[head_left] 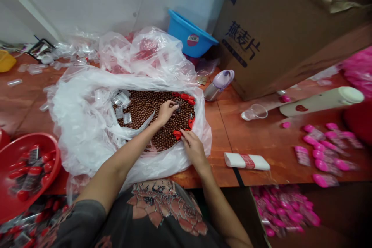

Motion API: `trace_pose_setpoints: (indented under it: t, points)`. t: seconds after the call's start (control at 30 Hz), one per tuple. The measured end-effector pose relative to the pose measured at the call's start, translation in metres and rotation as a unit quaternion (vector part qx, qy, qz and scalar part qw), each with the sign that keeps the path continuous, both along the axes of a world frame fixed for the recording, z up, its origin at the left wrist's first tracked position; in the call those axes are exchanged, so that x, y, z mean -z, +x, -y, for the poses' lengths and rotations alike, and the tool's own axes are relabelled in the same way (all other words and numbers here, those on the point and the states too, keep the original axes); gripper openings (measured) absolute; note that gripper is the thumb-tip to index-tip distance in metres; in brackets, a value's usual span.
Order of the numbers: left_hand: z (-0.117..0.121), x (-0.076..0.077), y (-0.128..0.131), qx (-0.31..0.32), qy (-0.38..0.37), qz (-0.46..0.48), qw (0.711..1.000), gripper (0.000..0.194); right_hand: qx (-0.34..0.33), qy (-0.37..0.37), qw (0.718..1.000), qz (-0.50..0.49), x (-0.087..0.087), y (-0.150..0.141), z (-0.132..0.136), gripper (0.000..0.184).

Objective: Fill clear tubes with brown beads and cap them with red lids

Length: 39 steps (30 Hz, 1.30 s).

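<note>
The box (pixel 178 105), small and see-through, is pinched in the narrowed left grip (pixel 166 112) above brown beads (pixel 145 102). The right grip (pixel 193 148) touches a red cap (pixel 177 135); whether it holds it, I cannot tell. A white bag (pixel 78 124) surrounds the beads. The box's direction and long axis are unclear.

Light: soft, diffuse | glare: white plastic bag (pixel 78 124) | dim: lower right | blur: pink caps (pixel 321 166) | edges: stretched
</note>
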State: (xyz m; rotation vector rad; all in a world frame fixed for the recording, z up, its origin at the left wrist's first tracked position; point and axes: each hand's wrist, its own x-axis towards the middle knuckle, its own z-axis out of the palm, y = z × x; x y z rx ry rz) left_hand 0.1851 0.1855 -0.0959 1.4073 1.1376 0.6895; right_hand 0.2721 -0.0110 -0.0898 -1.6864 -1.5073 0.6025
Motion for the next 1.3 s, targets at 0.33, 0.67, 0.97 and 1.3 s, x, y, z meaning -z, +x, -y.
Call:
trace_pose_setpoints:
  t: [0.33, 0.67, 0.97, 1.3]
  points:
    - [0.025, -0.029, -0.045, 0.016, -0.060, 0.085, 0.994, 0.029, 0.101, 0.010, 0.983, -0.150, -0.019, -0.005, -0.003, 0.043]
    - [0.094, -0.083, -0.124, 0.042, -0.197, 0.159, 0.966, 0.052, 0.018, 0.066, 0.975, -0.211, -0.063, -0.028, -0.028, 0.031]
    - [0.129, -0.088, -0.155, 0.040, -0.167, 0.162, 0.972, 0.048, -0.091, 0.092, 0.968, -0.215, -0.077, -0.058, -0.023, 0.023]
    - [0.146, -0.096, -0.165, 0.043, -0.126, 0.149, 0.980, 0.046, -0.085, 0.093, 0.982, -0.142, -0.075, -0.066, -0.006, 0.027]
